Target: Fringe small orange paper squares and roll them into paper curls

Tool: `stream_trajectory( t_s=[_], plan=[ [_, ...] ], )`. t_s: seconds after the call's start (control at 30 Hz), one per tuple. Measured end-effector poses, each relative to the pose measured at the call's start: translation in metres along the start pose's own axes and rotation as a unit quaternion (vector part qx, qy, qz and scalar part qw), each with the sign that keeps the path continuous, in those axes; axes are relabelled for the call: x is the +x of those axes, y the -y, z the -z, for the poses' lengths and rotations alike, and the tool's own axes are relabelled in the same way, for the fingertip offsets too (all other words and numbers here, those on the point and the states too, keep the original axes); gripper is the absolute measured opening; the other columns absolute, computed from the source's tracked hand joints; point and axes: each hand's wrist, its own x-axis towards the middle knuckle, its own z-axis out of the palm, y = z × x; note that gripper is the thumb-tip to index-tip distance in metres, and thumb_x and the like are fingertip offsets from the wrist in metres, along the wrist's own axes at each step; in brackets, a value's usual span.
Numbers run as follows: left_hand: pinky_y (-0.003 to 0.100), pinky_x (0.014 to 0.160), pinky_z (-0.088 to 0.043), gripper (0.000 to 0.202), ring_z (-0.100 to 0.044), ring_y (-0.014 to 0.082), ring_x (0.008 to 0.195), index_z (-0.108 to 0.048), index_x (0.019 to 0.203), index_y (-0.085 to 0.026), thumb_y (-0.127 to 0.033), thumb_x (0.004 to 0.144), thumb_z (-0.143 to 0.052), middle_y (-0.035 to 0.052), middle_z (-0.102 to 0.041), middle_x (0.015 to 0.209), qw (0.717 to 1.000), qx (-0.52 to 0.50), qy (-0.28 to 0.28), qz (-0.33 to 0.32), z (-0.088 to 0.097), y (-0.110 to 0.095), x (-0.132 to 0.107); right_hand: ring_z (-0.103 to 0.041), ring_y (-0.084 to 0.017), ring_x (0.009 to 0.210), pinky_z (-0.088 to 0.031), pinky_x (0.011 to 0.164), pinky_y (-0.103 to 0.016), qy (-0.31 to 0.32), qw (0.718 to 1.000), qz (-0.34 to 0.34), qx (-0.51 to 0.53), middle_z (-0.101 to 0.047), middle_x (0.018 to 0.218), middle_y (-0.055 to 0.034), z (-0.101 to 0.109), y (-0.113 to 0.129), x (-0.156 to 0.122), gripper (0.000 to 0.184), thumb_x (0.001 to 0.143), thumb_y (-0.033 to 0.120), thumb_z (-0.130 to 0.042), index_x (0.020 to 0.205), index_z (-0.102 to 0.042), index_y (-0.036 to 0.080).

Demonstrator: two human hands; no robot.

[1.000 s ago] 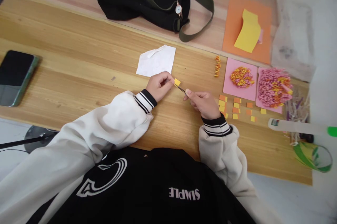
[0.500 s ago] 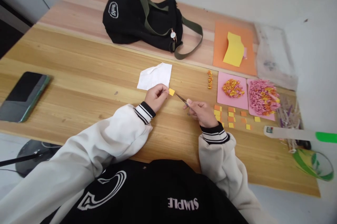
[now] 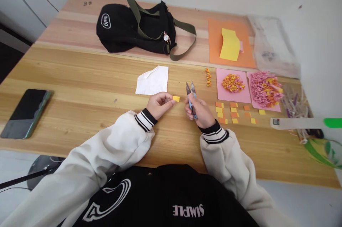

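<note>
A small yellow paper piece [image 3: 176,98] is pinched between the thumb and finger of my left hand [image 3: 160,104], just in front of a white sheet of paper [image 3: 153,80]. My right hand [image 3: 201,110] is wrapped round a pair of blue-handled thread snips [image 3: 191,95], whose blades stand apart and point away from me. A gap separates the snips from the paper piece. To the right of my right hand, several small orange and yellow paper pieces [image 3: 234,110] lie in short columns on the wooden table [image 3: 112,77].
Behind lies a black bag [image 3: 123,27] with a watch. Pink sheets [image 3: 223,93] at the right carry piles of small curled paper bits [image 3: 264,88]. Yellow paper [image 3: 229,45] rests on an orange sheet [image 3: 213,49]. A phone [image 3: 26,113] is at the left.
The snips have moved away from the yellow paper piece and turned upright, their blades now spread. My left hand still pinches the piece. The whole view has shifted slightly.
</note>
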Motion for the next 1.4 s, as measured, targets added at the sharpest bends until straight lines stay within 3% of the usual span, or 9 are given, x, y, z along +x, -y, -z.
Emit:
stream_trajectory(
  t_s=[0.17,0.33,0.43,0.53,0.67,0.73,1.0,1.2,1.4],
  plan=[
    [0.022,0.053,-0.04,0.016,-0.051,0.008,0.053,-0.063,0.072,-0.014,-0.029,0.077,-0.064,0.0008,-0.062,0.062,0.976,0.157,-0.006,-0.148,0.004,-0.001,-0.002,-0.031,-0.003,0.03,-0.019,0.031,-0.018,0.003,0.999,-0.031,-0.026,-0.041,0.037,0.0083,-0.001,0.0,-0.001,0.043,0.061,0.054,-0.072,0.068,-0.055,0.014],
    [0.029,0.064,-0.038,0.013,-0.057,0.0127,0.064,-0.068,0.081,-0.019,-0.024,0.085,-0.056,0.0031,-0.068,0.071,0.869,0.384,0.023,-0.311,0.008,-0.004,-0.006,-0.028,-0.002,0.027,-0.015,0.03,-0.017,0.002,0.999,-0.05,-0.021,-0.038,0.035,0.0081,0.0,-0.001,-0.001,0.04,0.066,0.051,-0.069,0.06,-0.052,0.015],
    [0.03,0.064,-0.036,0.011,-0.058,0.0136,0.065,-0.068,0.085,-0.02,-0.022,0.084,-0.057,0.0034,-0.069,0.073,0.842,0.411,0.025,-0.348,0.008,-0.006,-0.009,-0.028,-0.001,0.028,-0.015,0.029,-0.017,-0.005,0.999,-0.042,-0.029,-0.037,0.035,0.0085,0.0,-0.001,-0.002,0.043,0.06,0.041,-0.077,0.051,-0.042,0.018],
    [0.03,0.067,-0.039,0.012,-0.059,0.014,0.067,-0.067,0.088,-0.017,-0.022,0.083,-0.058,0.0046,-0.07,0.076,0.873,0.379,0.01,-0.307,0.007,-0.008,-0.01,-0.027,-0.001,0.028,-0.017,0.029,-0.017,-0.011,0.999,-0.018,-0.033,-0.037,0.036,0.0093,0.0,-0.001,-0.002,0.043,0.058,0.04,-0.078,0.051,-0.042,0.018],
    [0.027,0.064,-0.045,0.018,-0.059,0.0131,0.062,-0.067,0.08,-0.014,-0.026,0.083,-0.054,0.0042,-0.069,0.071,0.968,0.206,0.06,-0.129,0.006,-0.01,-0.009,-0.029,-0.003,0.03,-0.02,0.03,-0.018,-0.031,0.997,0.032,-0.056,-0.039,0.037,0.0097,0.001,-0.003,-0.002,0.04,0.057,0.048,-0.077,0.067,-0.055,0.016],
    [0.025,0.059,-0.046,0.021,-0.06,0.0127,0.061,-0.066,0.073,-0.014,-0.03,0.082,-0.055,0.0039,-0.068,0.068,0.987,0.124,0.091,-0.049,0.005,-0.009,-0.008,-0.03,-0.003,0.031,-0.02,0.031,-0.019,-0.041,0.996,0.049,-0.068,-0.039,0.037,0.0097,0.001,-0.005,-0.001,0.044,0.056,0.052,-0.076,0.072,-0.057,0.015],
    [0.024,0.058,-0.045,0.025,-0.057,0.0114,0.059,-0.065,0.07,-0.014,-0.037,0.079,-0.061,0.0039,-0.066,0.066,0.991,0.101,0.085,-0.016,0.002,-0.004,-0.007,-0.03,-0.003,0.035,-0.021,0.034,-0.02,-0.048,0.992,0.076,-0.086,-0.038,0.04,0.0092,-0.002,-0.005,-0.001,0.047,0.057,0.058,-0.073,0.069,-0.056,0.016],
    [0.023,0.054,-0.042,0.028,-0.05,0.0092,0.053,-0.06,0.068,-0.015,-0.04,0.081,-0.057,0.0005,-0.06,0.059,0.997,0.078,0.016,-0.012,0.004,-0.001,-0.002,-0.025,-0.005,0.034,-0.017,0.035,-0.022,-0.017,0.993,0.062,-0.099,-0.033,0.039,0.0072,0.0,0.001,-0.003,0.064,0.074,0.074,-0.041,0.076,-0.064,0.015],
    [0.022,0.049,-0.041,0.033,-0.048,0.008,0.049,-0.058,0.072,-0.015,-0.047,0.079,-0.06,-0.0001,-0.059,0.059,0.999,0.013,-0.014,0.03,0.006,0.004,0.003,-0.025,-0.005,0.043,-0.022,0.043,-0.023,-0.033,0.978,0.097,-0.179,-0.029,0.045,0.0069,0.005,-0.002,-0.001,0.052,0.067,0.066,-0.059,0.073,-0.07,0.016]
  ],
)
